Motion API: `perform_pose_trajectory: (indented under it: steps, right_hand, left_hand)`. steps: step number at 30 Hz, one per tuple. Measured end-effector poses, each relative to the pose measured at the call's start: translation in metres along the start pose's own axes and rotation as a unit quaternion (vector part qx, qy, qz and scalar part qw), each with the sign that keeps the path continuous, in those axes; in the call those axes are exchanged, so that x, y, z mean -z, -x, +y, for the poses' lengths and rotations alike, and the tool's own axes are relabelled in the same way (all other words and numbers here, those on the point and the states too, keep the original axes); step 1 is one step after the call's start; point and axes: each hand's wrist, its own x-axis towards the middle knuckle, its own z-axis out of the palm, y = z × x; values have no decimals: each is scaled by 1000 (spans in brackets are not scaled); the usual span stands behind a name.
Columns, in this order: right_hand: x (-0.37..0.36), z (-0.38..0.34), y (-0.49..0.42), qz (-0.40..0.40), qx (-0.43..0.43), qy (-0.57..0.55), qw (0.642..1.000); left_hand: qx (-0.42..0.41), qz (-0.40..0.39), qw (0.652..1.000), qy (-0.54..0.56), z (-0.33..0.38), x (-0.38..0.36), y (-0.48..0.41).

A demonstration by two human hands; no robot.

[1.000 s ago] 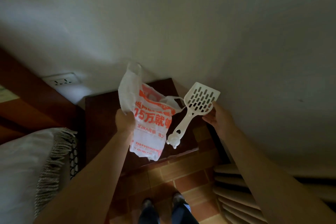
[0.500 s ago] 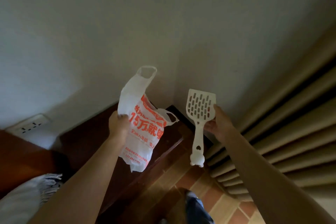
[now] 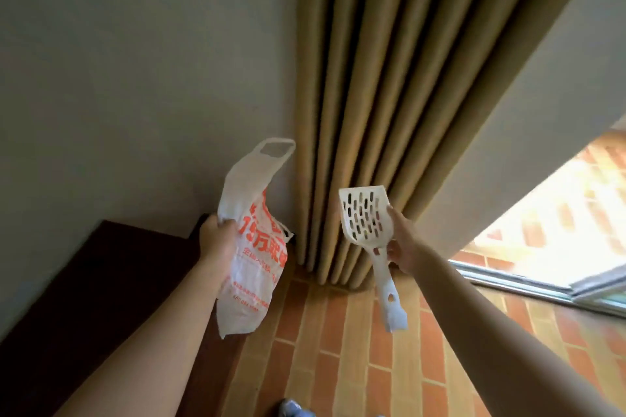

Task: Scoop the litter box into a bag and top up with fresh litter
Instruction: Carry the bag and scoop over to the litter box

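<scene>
Though shoe (image 3: pixel 291 409) is cropped, bag (image 3: pixel 252 257), scoop (image 3: pixel 364 217) gripped

Both my bare arms reach forward, raised to about the same height and well apart. My left hand (image 3: pixel 216 242) has its fingers curled, gripping a plastic bag (image 3: pixel 245 284) by its side. My right hand (image 3: pixel 404 245) holds a scoop (image 3: pixel 363 213) at its neck, fingers wrapped round it.

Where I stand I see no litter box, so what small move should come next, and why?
Probably turn and look down along the floor to find the box. The left hand grips the plastic bag, the right hand holds the scoop near its head, so both tools are ready, but no box is in view.
</scene>
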Motion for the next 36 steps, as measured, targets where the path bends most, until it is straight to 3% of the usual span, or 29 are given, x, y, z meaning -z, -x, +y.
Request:
perform_pose_trajectory:
  steps: [11, 19, 25, 36]
  right_hand:
    - [221, 30, 45, 134, 12, -71, 988]
    - [358, 49, 91, 173, 40, -142, 974]
    - [443, 72, 125, 265, 42, -268, 925]
    - [537, 117, 188, 403, 21, -384, 830]
  left_hand:
    - [-52, -172, 980, -81, -5, -180, 119]
    - [-98, -289, 946, -105, -10, -301, 225]
    - [-132, -372, 911, -121, -10, -382, 300]
    - [-183, -546, 794, -197, -12, -512, 414]
